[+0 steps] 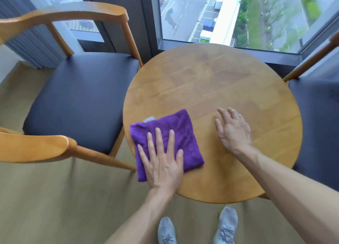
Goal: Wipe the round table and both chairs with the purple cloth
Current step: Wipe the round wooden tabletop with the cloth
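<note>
Purple cloth (pixel 167 137) folded, flat under left hand (pixel 162 163), tag corner away

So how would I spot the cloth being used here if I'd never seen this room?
Find the round wooden table by the window, between two dark-seated chairs. On its near left part lies the purple cloth, folded into a square, with the left hand pressed flat on it. It is the only purple thing there, with a small grey tag at one edge.

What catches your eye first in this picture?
The folded purple cloth on the near-left part of the round table, pressed flat under the left hand. The right hand is open over bare wood beside it. A dark-seated wooden chair stands on the left.
</note>
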